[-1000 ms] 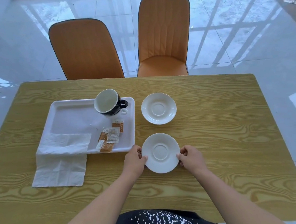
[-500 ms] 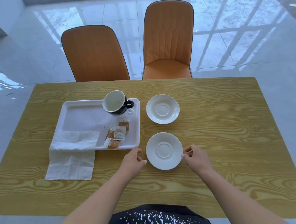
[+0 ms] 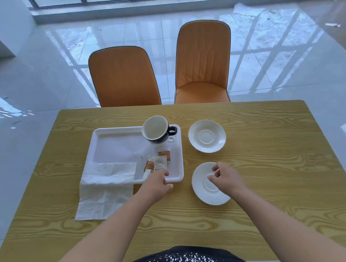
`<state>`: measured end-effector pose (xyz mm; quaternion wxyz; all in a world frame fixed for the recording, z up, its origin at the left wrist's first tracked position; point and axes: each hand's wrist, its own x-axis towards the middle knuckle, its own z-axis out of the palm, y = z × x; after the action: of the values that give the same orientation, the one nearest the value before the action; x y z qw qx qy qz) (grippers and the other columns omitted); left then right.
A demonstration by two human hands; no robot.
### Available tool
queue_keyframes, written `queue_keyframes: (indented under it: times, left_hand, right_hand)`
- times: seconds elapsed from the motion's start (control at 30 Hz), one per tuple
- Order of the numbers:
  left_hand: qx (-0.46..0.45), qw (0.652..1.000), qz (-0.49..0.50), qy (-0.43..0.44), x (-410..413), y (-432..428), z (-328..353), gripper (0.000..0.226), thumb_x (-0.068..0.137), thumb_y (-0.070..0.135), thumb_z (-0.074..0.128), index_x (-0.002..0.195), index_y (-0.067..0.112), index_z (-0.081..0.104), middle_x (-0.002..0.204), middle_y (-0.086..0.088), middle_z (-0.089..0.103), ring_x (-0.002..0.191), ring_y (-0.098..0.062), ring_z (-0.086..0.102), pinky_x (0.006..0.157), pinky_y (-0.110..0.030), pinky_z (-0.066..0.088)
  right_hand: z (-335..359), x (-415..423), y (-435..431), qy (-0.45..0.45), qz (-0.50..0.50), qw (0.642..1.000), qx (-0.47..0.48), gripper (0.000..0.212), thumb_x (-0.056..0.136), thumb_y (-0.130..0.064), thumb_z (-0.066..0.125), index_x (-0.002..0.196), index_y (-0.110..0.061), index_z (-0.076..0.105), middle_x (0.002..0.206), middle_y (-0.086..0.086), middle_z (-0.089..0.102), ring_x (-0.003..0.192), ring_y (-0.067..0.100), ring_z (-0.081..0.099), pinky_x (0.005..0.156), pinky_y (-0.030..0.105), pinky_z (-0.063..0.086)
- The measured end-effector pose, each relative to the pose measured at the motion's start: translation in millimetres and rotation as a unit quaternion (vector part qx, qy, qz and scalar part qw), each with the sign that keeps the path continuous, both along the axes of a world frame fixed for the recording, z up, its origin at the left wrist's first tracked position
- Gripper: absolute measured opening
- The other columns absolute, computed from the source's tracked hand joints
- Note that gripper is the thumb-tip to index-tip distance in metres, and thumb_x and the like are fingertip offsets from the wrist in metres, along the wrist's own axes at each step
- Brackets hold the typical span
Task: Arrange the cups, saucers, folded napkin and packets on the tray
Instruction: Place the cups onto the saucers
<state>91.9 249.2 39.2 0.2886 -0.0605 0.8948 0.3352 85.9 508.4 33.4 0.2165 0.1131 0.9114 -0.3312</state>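
Note:
A white tray (image 3: 116, 146) lies left of centre on the table. At its far right corner a black cup (image 3: 156, 130) with a white inside leans tilted. Several orange-and-white packets (image 3: 159, 160) lie on the tray's near right part. A white napkin (image 3: 106, 187) drapes over the tray's near left corner onto the table. Two white saucers sit right of the tray, the far saucer (image 3: 207, 136) and the near saucer (image 3: 206, 191). My left hand (image 3: 158, 183) touches the tray's near right rim beside the packets. Over the near saucer hovers my right hand (image 3: 225, 176), fingers loosely curled, holding nothing.
The yellow wood-grain table (image 3: 271, 165) has bare room on its right half and along the near edge. Two orange chairs (image 3: 124, 77) stand beyond the far edge on a glossy tiled floor.
Both hands have left the sides of the near saucer. My left hand moved left to the tray's near rim, my right hand moved over the saucer. The view tilted upward.

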Motion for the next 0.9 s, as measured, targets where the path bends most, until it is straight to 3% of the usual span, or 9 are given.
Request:
queue_keyframes:
  times: [0.17,0.3,0.4,0.57,0.73,0.9]
  left_hand:
    - [-0.004,1.000,-0.023,0.019,-16.2,-30.4,7.3,0.041,0.089,0.028,0.068,0.128,0.020,0.055,0.102,0.000,0.061,0.092,-0.018,0.060,0.073,-0.026,0.047]
    - [-0.017,0.999,-0.029,0.035,-33.2,-50.1,12.8,0.037,0.086,0.024,0.069,0.121,0.016,0.059,0.108,-0.003,0.064,0.102,-0.024,0.061,0.088,-0.033,0.049]
    - [-0.028,0.998,-0.027,0.059,-48.4,-60.7,16.0,0.039,0.087,0.021,0.067,0.125,0.014,0.059,0.114,-0.005,0.065,0.107,-0.025,0.061,0.089,-0.032,0.048]
    - [-0.039,0.995,-0.003,0.096,-70.4,-73.7,20.1,0.049,0.088,0.026,0.064,0.135,0.018,0.053,0.124,-0.007,0.062,0.110,-0.023,0.060,0.092,-0.034,0.049]
    - [-0.038,0.987,0.035,0.151,-94.8,-83.1,22.0,0.045,0.090,0.033,0.063,0.132,0.018,0.054,0.124,-0.005,0.061,0.110,-0.020,0.060,0.093,-0.036,0.050]
    - [0.017,0.985,0.088,0.150,-114.2,-84.3,19.6,0.051,0.089,0.034,0.067,0.135,0.016,0.054,0.121,-0.006,0.062,0.107,-0.018,0.057,0.093,-0.033,0.046]
  right_hand:
    - [8.2,-20.2,-42.1,0.000,0.077,0.996,0.040,0.038,0.088,-0.036,0.061,0.122,-0.019,0.055,0.099,-0.006,0.062,0.091,0.013,0.059,0.070,0.029,0.047]
    - [15.8,-37.1,-75.7,0.016,0.120,0.992,0.048,0.045,0.087,-0.036,0.062,0.128,-0.018,0.053,0.117,-0.002,0.059,0.103,0.017,0.057,0.084,0.034,0.051]
    - [22.9,-52.1,-95.6,0.047,0.122,0.990,0.047,0.049,0.086,-0.035,0.064,0.130,-0.018,0.052,0.120,0.000,0.058,0.106,0.018,0.058,0.089,0.039,0.052]
    - [35.4,-77.4,-114.1,0.102,0.118,0.986,0.054,0.048,0.087,-0.035,0.063,0.131,-0.019,0.050,0.119,-0.001,0.052,0.088,0.017,0.059,0.078,0.036,0.051]
    - [42.3,-104.2,-121.3,0.176,0.102,0.978,0.046,0.046,0.089,-0.036,0.064,0.130,-0.018,0.052,0.123,0.002,0.052,0.102,0.023,0.060,0.075,0.029,0.043]
    - [37.5,-129.6,-128.1,0.124,0.059,0.990,0.006,0.054,0.088,-0.043,0.066,0.134,-0.017,0.049,0.130,0.004,0.050,0.114,0.020,0.053,0.090,0.036,0.048]
